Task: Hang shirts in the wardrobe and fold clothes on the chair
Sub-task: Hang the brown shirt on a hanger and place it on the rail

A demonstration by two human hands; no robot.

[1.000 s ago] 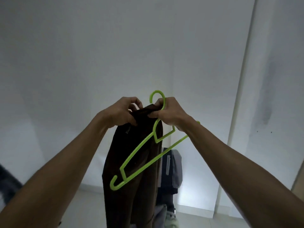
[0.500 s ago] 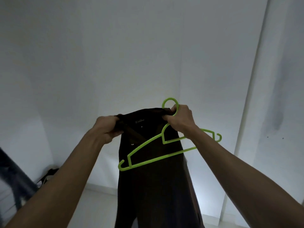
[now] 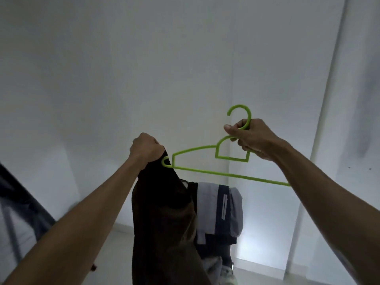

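Your left hand (image 3: 146, 148) grips the bunched shirt (image 3: 164, 219), your right (image 3: 251, 140) the hanger (image 3: 197, 160); its tip may snag the fabric.

A bright green plastic hanger (image 3: 207, 159) is held up in the air, tipped so its right side sits lower. The right hand (image 3: 251, 138) holds it by the neck, just under the round hook. A dark brown shirt (image 3: 164, 219) hangs down long and limp from the left hand (image 3: 146, 148), which grips its top in a fist. The left tip of the hanger touches the shirt right by that fist. More clothes (image 3: 219, 210), grey and dark blue, hang in a pile behind the shirt.
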